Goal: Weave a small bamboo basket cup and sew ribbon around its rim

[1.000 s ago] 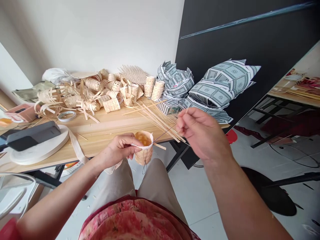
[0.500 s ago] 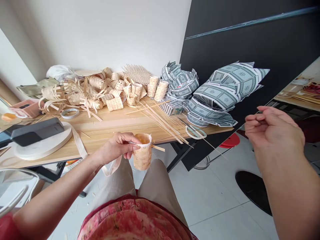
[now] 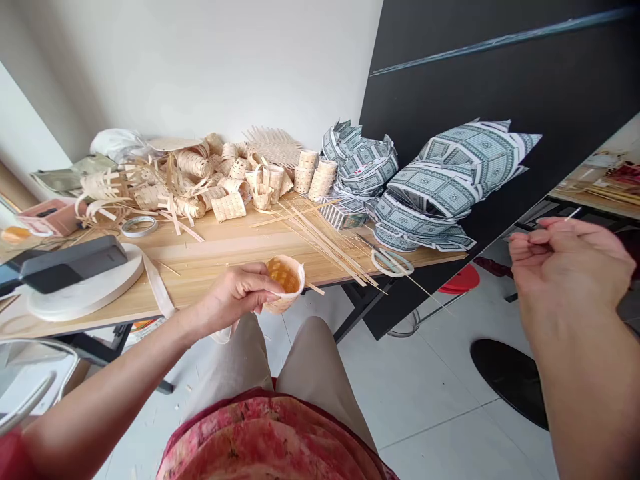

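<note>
In my left hand [image 3: 247, 290] is a small basket [image 3: 281, 305] woven from pale flat strips, its rim pinched between thumb and fingers. The mouth tilts up towards me, and a white edging runs around it. A whitish cloth tape [image 3: 159, 285] trails from the round board on the table down beside this hand. Far out to the right, my right hand [image 3: 570, 257] is raised with its fingers closed. A thin, pale needle [image 3: 574, 213] pokes out above them. Any thread between the hands is too fine to make out.
Woven baskets and strips [image 3: 190, 180] are heaped at the back left. Long loose strips [image 3: 325, 243] lie near white-handled scissors [image 3: 393, 262] at the front edge. Folded patterned-paper pieces [image 3: 435, 187] stand at the right. A phone [image 3: 75, 263] rests on a round board [image 3: 100, 293].
My left hand has tipped the basket so its mouth now faces me more. My right hand has moved a little further right, and the needle now shows above its fingers.
</note>
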Available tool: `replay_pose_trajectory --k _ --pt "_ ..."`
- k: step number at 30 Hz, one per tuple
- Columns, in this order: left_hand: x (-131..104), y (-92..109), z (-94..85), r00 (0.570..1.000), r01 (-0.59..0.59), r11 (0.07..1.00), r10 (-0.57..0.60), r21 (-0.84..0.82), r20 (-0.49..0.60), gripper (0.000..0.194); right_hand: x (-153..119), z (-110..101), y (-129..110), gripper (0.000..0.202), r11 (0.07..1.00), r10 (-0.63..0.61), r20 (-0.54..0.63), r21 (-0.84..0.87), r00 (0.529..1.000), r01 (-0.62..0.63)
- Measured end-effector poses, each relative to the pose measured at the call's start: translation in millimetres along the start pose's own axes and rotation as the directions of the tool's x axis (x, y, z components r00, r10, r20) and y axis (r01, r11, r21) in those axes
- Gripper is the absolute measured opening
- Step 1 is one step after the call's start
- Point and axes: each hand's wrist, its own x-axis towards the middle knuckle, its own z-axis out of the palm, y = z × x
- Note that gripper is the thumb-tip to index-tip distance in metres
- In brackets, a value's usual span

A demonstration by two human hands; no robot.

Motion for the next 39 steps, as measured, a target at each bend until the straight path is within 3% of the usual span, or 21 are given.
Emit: replay_pose_trajectory --k 1,2,3,4,5,6,8,9,10,11,12,19,22,32,39 --pt "-1 1 -1.2 0.997 -0.082 0.986 0.082 0.148 0.007 0.026 -11 6 -10 0.039 0.999 0.035 -0.039 -0.005 0.999 -0.035" --pt "-3 1 -2.4 0.987 -0.159 0.939 0.161 0.304 0.021 0.027 -24 12 -22 0.036 1.000 -0.011 0.013 -0.028 1.000 0.011" --pt "-5 2 -3.5 0.972 -0.223 0.864 0.231 0.451 0.039 0.027 -40 16 -34 0.032 0.992 -0.120 0.144 -0.031 0.982 0.125" --pt "-7 2 -4.5 0.956 -0.270 0.772 0.287 0.575 0.063 0.028 -56 19 -46 0.027 0.964 -0.242 0.299 -0.032 0.923 0.263" --pt "-9 3 -5.2 0.940 -0.303 0.681 0.329 0.667 0.090 0.028 -73 21 -58 0.022 0.916 -0.335 0.464 -0.043 0.820 0.399" --pt "-11 4 -5.5 0.925 -0.329 0.602 0.362 0.728 0.118 0.027 -89 22 -69 0.017 0.846 -0.372 0.640 -0.065 0.672 0.530" --pt "-14 8 -5.2 0.900 -0.371 0.496 0.401 0.785 0.172 0.024 -118 25 -87 0.013 0.597 -0.476 0.831 0.063 0.289 0.800" --pt "-14 11 -4.6 0.890 -0.388 0.463 0.413 0.797 0.193 0.021 -129 28 -93 0.014 0.498 -0.496 0.861 0.177 0.112 0.849" --pt "-15 14 -3.9 0.880 -0.404 0.438 0.425 0.803 0.211 0.019 -139 31 -96 0.016 0.438 -0.497 0.867 0.269 -0.018 0.858" --pt "-15 17 -3.1 0.871 -0.418 0.418 0.436 0.807 0.225 0.017 -146 35 -98 0.021 0.401 -0.493 0.864 0.332 -0.104 0.854" --pt "-16 19 -2.5 0.864 -0.428 0.401 0.444 0.810 0.236 0.016 -152 39 -97 0.025 0.385 -0.480 0.864 0.365 -0.154 0.848" --pt "-19 24 -1.8 0.856 -0.449 0.375 0.441 0.811 0.270 0.015 -169 56 -82 0.029 0.289 -0.425 0.844 0.469 -0.327 0.834" --pt "-21 21 -0.4 0.855 -0.447 0.367 0.444 0.816 0.268 0.016 -171 56 -80 0.027 0.285 -0.421 0.829 0.506 -0.368 0.814" --pt "-18 20 5.5 0.846 -0.433 0.306 0.463 0.848 0.265 0.017 -170 54 -74 0.028 0.320 -0.397 0.839 0.506 -0.372 0.801" --pt "-19 16 5.4 0.854 -0.435 0.325 0.443 0.839 0.271 0.018 -171 55 -70 0.029 0.313 -0.389 0.844 0.499 -0.371 0.808"
